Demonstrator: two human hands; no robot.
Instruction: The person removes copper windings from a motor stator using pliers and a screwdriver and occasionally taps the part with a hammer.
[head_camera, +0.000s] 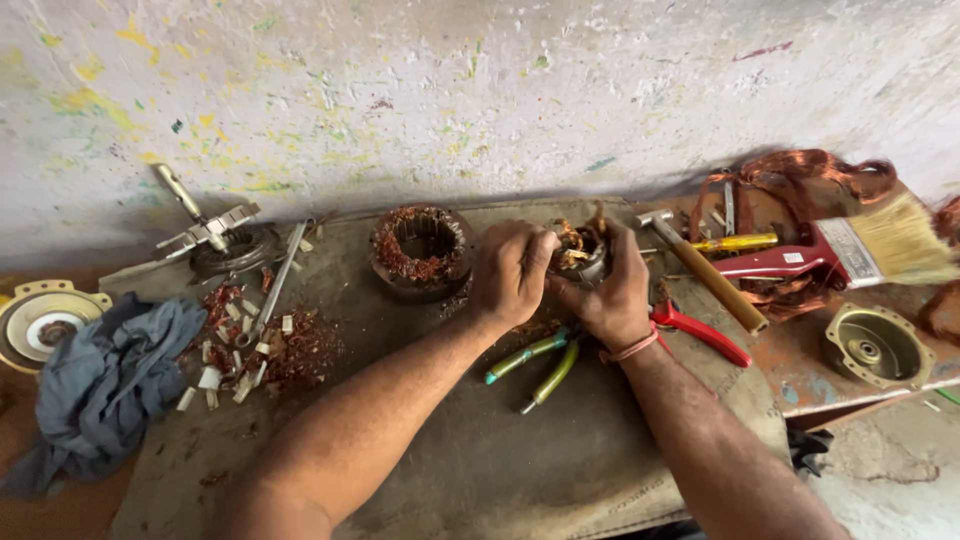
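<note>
Copper-wound motor stator sits at frame centre on the table, clamped between left hand and right hand, both grips closed around its steel core. Judged heavy and rigid; windings fragile, so hold by the core. Pliers lie just below.

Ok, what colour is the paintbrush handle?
Red, seen in the head view: paintbrush handle.

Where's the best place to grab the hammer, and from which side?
Probably the wooden handle of the hammer, near its lower right end, coming from the right. The handle slants down-right, bare and free there, while the metal head lies close to the right hand.
</note>
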